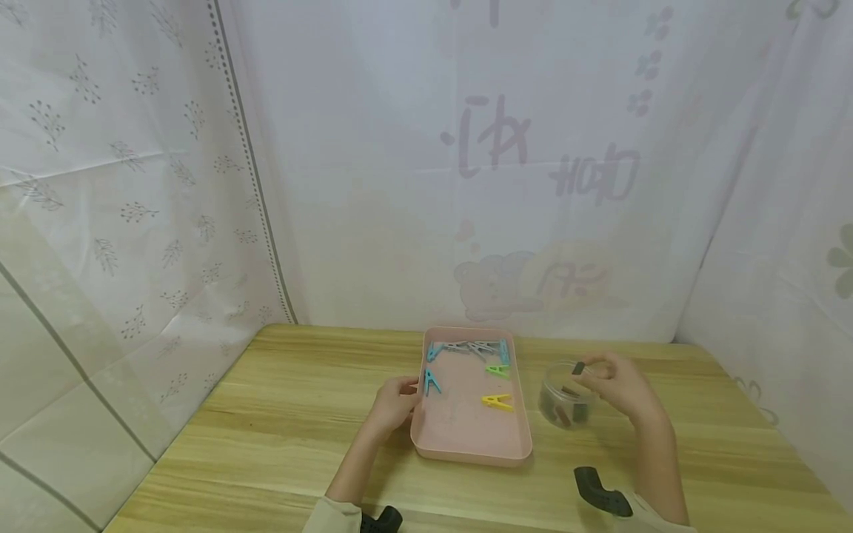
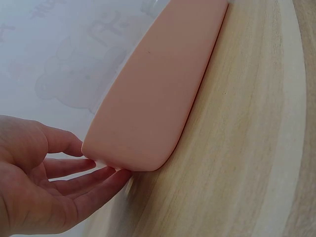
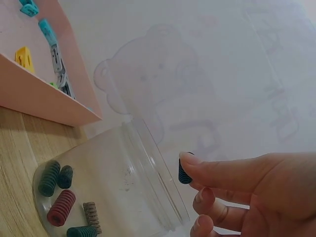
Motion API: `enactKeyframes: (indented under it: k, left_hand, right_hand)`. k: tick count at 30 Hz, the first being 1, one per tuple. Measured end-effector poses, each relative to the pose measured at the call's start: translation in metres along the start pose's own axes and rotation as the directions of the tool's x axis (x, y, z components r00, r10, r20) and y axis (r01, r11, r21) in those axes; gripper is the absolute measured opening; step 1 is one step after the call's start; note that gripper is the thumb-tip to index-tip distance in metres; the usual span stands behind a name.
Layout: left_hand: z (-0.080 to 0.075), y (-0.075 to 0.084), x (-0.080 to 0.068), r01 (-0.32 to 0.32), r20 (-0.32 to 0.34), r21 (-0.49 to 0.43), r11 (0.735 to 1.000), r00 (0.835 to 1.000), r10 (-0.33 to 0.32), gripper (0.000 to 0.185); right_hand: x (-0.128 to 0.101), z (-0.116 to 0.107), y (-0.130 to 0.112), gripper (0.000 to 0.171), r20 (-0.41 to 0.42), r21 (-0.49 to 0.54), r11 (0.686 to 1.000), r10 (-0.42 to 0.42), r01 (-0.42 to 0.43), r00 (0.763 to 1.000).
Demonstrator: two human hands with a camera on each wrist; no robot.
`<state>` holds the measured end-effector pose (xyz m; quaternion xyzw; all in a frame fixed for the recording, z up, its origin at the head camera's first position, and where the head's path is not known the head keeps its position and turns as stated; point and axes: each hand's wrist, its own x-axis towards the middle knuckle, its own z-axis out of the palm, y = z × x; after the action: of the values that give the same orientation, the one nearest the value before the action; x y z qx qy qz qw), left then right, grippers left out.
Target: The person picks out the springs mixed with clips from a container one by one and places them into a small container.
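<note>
My right hand (image 1: 617, 383) pinches a small dark green coil spring (image 3: 184, 170) between thumb and fingers, just outside the mouth of a clear jar (image 3: 123, 173). Several springs lie at the jar's bottom, among them a red spring (image 3: 61, 208) and a green spring (image 3: 49, 178). My left hand (image 1: 395, 404) holds the left side of a pink tray (image 1: 466, 437), thumb at the rim and fingertips against the outer wall. In the tray lie a yellow clothespin (image 1: 496, 402), a light green clothespin (image 1: 497, 369), a blue clothespin (image 1: 432, 381) and several grey and blue ones along the far end.
Tray and jar stand side by side on a wooden table (image 1: 300, 414), the jar to the right. Behind the table hangs a pale printed curtain (image 1: 373, 185). Dark curved pieces (image 1: 600, 492) sit at both wrists near the sleeves.
</note>
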<state>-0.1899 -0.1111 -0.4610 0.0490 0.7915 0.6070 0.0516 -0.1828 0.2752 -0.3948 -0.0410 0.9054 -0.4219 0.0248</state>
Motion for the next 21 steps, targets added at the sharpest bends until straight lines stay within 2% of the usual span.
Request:
enactKeyframes:
  k: [21]
  left_hand:
    - [0.001, -0.0027, 0.0016, 0.012, -0.017, 0.013, 1.0, 1.0, -0.011, 0.044]
  right_hand:
    - [0.0036, 0.0009, 0.0086, 0.056, -0.006, -0.079, 0.996, 0.033, -0.034, 0.999]
